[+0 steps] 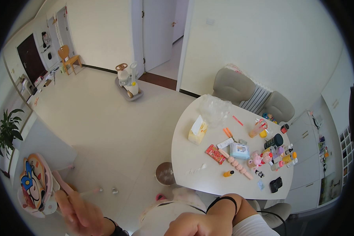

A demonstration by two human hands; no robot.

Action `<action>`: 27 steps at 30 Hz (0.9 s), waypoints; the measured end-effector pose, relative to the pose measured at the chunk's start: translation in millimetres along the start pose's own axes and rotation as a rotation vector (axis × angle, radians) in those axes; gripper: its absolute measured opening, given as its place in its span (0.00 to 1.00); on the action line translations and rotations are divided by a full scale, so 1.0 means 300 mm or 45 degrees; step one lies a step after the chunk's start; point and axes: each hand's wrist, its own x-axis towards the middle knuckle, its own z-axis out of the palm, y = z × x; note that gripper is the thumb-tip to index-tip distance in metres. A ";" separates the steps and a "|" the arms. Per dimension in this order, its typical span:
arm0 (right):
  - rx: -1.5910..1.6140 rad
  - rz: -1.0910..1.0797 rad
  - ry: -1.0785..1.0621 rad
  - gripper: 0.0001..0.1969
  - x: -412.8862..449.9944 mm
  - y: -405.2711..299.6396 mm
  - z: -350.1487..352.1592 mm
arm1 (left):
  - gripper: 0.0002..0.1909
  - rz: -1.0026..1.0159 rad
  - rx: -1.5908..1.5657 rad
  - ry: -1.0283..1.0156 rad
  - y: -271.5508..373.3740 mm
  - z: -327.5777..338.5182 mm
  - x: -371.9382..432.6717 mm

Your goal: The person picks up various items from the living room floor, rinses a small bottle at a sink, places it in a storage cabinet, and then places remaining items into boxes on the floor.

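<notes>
My left hand [81,214], blurred, is raised at the lower left beside a child's high chair [48,194] with a cartoon-patterned cushion [32,183]; its fingers look apart and I see nothing held. A black band circles that wrist. At the bottom centre, my right hand [188,225] is partly cut off by the picture's edge, so its fingers and anything in them are hidden. My right arm is bent, with a black strap [234,200] across it, near the front edge of the white table [194,177].
Bottles, a wet-wipe pack [239,150], a tissue pack [198,132] and a plastic bag [214,109] are on the table. A round stool [165,174] stands at its left side. Grey chairs [233,85] are behind it. A ride-on toy [129,82] stands near the doorway, a wooden chair [67,59] farther off.
</notes>
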 end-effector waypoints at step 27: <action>-0.740 -0.432 -0.561 0.11 0.128 -0.110 -0.053 | 0.02 -0.077 0.047 -0.915 -0.119 0.199 0.161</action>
